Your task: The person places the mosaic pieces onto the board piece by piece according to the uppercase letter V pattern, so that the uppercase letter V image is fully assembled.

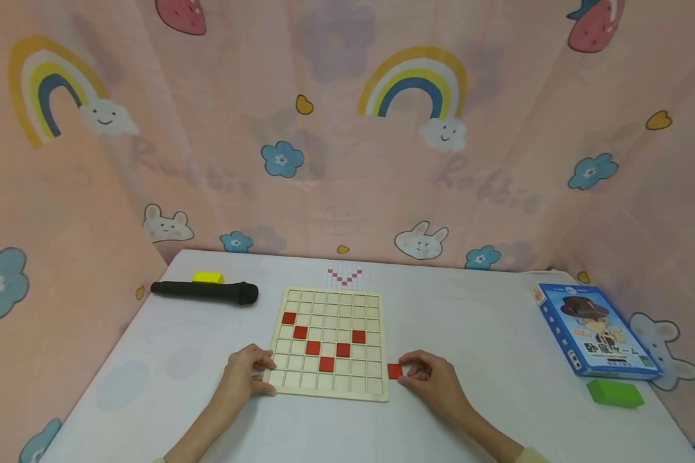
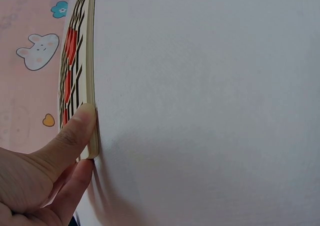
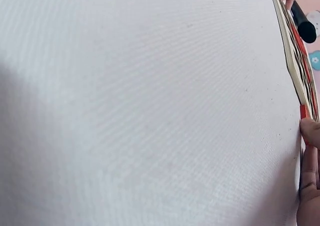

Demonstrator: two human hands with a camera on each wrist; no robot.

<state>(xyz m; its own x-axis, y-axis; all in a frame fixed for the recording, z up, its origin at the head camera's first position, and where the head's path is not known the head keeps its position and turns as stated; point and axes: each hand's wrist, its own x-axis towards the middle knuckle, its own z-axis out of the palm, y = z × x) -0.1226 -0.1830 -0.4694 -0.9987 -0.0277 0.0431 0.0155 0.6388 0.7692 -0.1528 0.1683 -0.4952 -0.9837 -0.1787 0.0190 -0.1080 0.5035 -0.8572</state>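
A cream grid board (image 1: pixel 327 390) lies on the table, with several red square tiles (image 1: pixel 327 364) in its cells forming a lopsided V. My left hand (image 1: pixel 247 373) grips the board's near left corner; in the left wrist view the thumb (image 2: pixel 75 131) lies against its edge and a finger bends round the corner. Just beyond the board's right edge, my right hand (image 1: pixel 434 381) pinches one loose red tile (image 1: pixel 395 371) between thumb and fingertips. That tile shows only as a red sliver in the right wrist view, where most of the hand (image 3: pixel 311 171) is cut off.
Behind the board is a small pattern sheet (image 1: pixel 344 275) with red squares in a V. A black microphone (image 1: pixel 203 291) and a yellow block (image 1: pixel 208 277) lie at the left. At the right are a blue game box (image 1: pixel 596 331) and a green block (image 1: pixel 615 393).
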